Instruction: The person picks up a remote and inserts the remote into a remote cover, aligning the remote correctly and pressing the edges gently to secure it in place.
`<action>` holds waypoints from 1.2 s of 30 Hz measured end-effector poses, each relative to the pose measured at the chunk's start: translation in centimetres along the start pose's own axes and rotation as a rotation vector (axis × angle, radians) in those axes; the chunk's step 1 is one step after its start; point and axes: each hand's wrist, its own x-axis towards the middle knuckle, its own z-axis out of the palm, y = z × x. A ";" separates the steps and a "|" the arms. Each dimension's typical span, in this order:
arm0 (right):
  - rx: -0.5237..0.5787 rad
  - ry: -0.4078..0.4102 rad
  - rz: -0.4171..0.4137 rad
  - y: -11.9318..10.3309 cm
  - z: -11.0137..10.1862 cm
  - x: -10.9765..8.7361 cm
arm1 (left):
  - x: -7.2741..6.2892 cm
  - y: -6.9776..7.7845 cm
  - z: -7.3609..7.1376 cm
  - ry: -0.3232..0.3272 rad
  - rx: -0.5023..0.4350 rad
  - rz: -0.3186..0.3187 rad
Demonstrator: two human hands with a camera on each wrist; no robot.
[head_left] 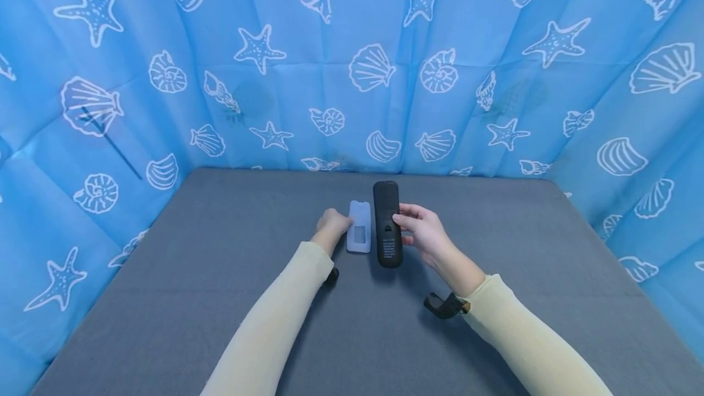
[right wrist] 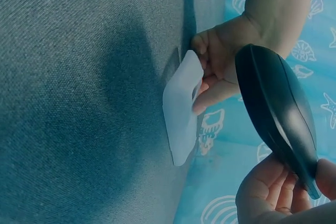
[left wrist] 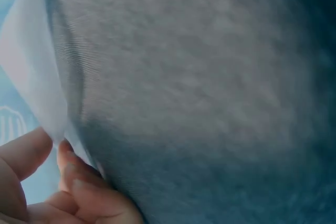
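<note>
The right hand (head_left: 426,232) pinches a black remote control (head_left: 387,212) above the surface (head_left: 357,329), long axis near-far, printed text (head_left: 388,248) nearest. Left of it, the left hand (head_left: 332,225) pinches a parallel white cover (head_left: 360,214).

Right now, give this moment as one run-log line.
left hand: pinches pale cover with rectangular cutout | right hand: holds long black remote above grey cloth

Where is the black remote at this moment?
Near the centre of the head view, the remote is in the right hand, just to the right of the pale cover that the left hand pinches.
</note>
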 end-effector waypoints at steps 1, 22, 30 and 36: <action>0.001 0.000 0.001 0.0 0.0 0.0 | 0.1 0.0 0.0 -0.011 -0.023 -0.004; 0.001 -0.042 -0.020 0.3 -0.6 -0.3 | 0.5 -0.9 -1.5 -0.365 -0.987 -0.032; 0.003 -0.060 -0.024 0.4 -0.7 -0.6 | -0.2 -0.5 -1.4 -0.356 -1.246 -0.002; -0.018 -0.059 -0.032 0.4 -0.6 -0.8 | -0.8 0.0 -1.1 -0.291 -1.302 0.059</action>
